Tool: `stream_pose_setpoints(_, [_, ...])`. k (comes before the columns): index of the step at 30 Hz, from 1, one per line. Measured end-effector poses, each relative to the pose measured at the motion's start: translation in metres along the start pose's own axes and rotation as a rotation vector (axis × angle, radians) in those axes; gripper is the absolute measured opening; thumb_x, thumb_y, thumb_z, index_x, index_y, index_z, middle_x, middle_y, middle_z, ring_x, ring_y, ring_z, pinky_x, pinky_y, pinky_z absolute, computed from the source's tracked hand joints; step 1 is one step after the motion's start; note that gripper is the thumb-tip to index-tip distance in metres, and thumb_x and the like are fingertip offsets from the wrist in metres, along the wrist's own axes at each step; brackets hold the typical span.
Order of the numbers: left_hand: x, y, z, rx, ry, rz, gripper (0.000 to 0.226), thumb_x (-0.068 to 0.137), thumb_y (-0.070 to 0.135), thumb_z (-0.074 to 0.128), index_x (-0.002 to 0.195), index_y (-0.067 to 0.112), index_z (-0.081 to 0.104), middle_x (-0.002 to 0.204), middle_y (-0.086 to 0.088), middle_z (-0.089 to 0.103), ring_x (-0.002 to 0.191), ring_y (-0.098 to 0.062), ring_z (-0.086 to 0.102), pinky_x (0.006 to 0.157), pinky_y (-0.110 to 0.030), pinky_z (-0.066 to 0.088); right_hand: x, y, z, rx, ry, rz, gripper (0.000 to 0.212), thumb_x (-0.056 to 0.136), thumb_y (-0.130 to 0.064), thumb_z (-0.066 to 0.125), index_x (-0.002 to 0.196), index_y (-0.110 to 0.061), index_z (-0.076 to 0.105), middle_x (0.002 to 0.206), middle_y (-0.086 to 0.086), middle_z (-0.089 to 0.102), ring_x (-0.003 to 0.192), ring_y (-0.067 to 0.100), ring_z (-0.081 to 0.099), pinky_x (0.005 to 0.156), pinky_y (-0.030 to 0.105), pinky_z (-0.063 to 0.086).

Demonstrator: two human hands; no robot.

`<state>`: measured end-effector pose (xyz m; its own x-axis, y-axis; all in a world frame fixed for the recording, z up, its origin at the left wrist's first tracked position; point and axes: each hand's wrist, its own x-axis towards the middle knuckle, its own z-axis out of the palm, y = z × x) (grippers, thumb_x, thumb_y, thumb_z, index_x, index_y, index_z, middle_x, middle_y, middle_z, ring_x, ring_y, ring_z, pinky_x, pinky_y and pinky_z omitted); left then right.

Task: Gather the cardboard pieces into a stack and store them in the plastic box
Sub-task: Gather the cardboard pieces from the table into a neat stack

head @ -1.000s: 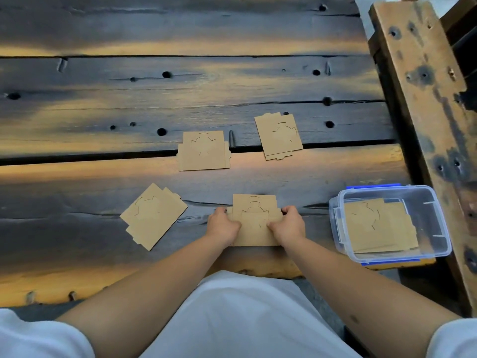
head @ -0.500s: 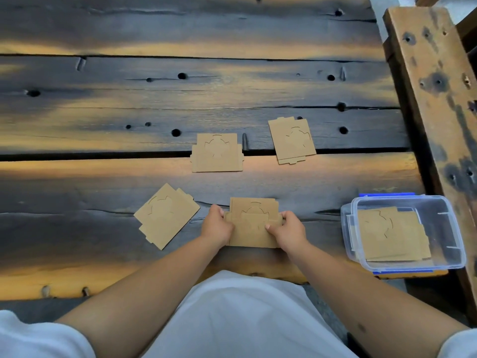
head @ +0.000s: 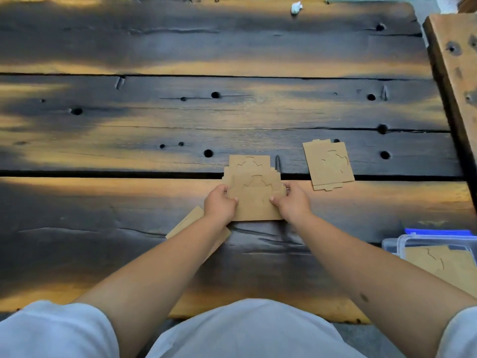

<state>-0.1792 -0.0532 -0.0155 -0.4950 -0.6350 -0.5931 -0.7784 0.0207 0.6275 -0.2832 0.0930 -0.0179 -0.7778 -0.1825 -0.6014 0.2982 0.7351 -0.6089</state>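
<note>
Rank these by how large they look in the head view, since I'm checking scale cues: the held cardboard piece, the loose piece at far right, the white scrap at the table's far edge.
1. Held cardboard piece, though nearer the camera, so unsure.
2. Loose piece at far right, probably alike.
3. White scrap, clearly smallest.

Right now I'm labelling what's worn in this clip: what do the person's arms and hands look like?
Both forearms are bare, with short pale sleeves at the frame's bottom corners. The left hand and right hand show no gloves, rings or watch. The right forearm has a small dark mark.
</note>
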Motion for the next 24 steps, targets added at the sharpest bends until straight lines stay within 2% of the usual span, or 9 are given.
stream_pose_setpoints(3, [0.025,0.014,-0.008,0.056,0.028,0.024,0.027,0.085,0.015,0.058,0.111,0.021,0.063,0.107,-0.001,0.067,0.093,-0.019,0.059,0.074,-0.025,0.041,0.019,-0.022,0.007,-0.082,0.043,-0.002,0.041,0.077,-0.022,0.078,0.113,-0.015,0.059,0.116,0.008,0.064,0.105,0.025,0.06,0.08,0.026,0.04])
stream_pose_setpoints(6, [0.046,0.023,-0.012,0.099,0.041,0.032,0.033,0.083,0.01,0.054,0.113,0.021,0.065,0.113,-0.008,0.063,0.09,-0.021,0.058,0.072,-0.022,0.037,0.034,-0.037,0.014,-0.114,0.071,0.032,0.045,0.077,-0.024,0.078,0.117,-0.014,0.059,0.125,0.014,0.054,0.108,0.025,0.055,0.083,0.026,0.037])
stream_pose_setpoints(8, [0.057,0.027,-0.013,0.126,0.021,0.018,0.033,0.082,0.008,0.052,0.11,0.02,0.066,0.113,-0.011,0.062,0.092,-0.023,0.058,0.073,-0.022,0.038,0.044,-0.044,0.019,-0.146,0.075,0.077,0.05,0.079,-0.027,0.077,0.122,-0.014,0.056,0.129,0.015,0.05,0.111,0.027,0.054,0.089,0.027,0.04])
stream_pose_setpoints(11, [0.067,0.029,-0.009,0.175,0.008,-0.01,0.031,0.08,0.005,0.048,0.104,0.015,0.064,0.104,-0.008,0.067,0.098,-0.028,0.06,0.073,-0.027,0.043,0.055,-0.046,0.027,-0.234,0.032,0.121,0.053,0.081,-0.03,0.074,0.124,-0.01,0.051,0.124,0.015,0.058,0.115,0.033,0.054,0.091,0.035,0.044])
stream_pose_setpoints(13, [0.069,0.029,-0.007,0.194,0.025,-0.029,0.034,0.08,0.007,0.05,0.113,0.013,0.057,0.105,-0.008,0.066,0.1,-0.029,0.059,0.075,-0.03,0.045,0.058,-0.045,0.029,-0.26,0.018,0.126,0.052,0.081,-0.03,0.074,0.122,-0.011,0.048,0.12,0.015,0.061,0.115,0.035,0.054,0.089,0.036,0.044])
stream_pose_setpoints(16, [0.072,0.027,-0.006,0.176,0.031,-0.047,0.053,0.081,0.009,0.055,0.132,0.017,0.042,0.115,-0.006,0.062,0.105,-0.029,0.057,0.075,-0.027,0.041,0.06,-0.043,0.028,-0.233,0.019,0.115,0.057,0.079,-0.026,0.075,0.125,-0.015,0.042,0.119,0.013,0.062,0.114,0.034,0.055,0.09,0.037,0.045])
stream_pose_setpoints(19, [0.07,0.028,-0.004,0.154,0.019,-0.011,0.048,0.081,0.011,0.058,0.127,0.022,0.048,0.117,-0.003,0.064,0.106,-0.025,0.058,0.077,-0.026,0.04,0.056,-0.04,0.025,-0.222,0.007,0.069,0.064,0.08,-0.026,0.074,0.133,-0.017,0.04,0.123,0.01,0.062,0.119,0.033,0.053,0.097,0.039,0.045])
stream_pose_setpoints(24, [0.057,0.02,-0.009,0.138,-0.05,0.019,0.041,0.082,0.016,0.064,0.121,0.024,0.054,0.115,0.0,0.064,0.1,-0.021,0.058,0.078,-0.025,0.04,0.042,-0.033,0.018,-0.166,-0.062,0.014,0.057,0.08,-0.022,0.073,0.131,-0.016,0.046,0.124,0.009,0.062,0.114,0.028,0.057,0.095,0.036,0.046])
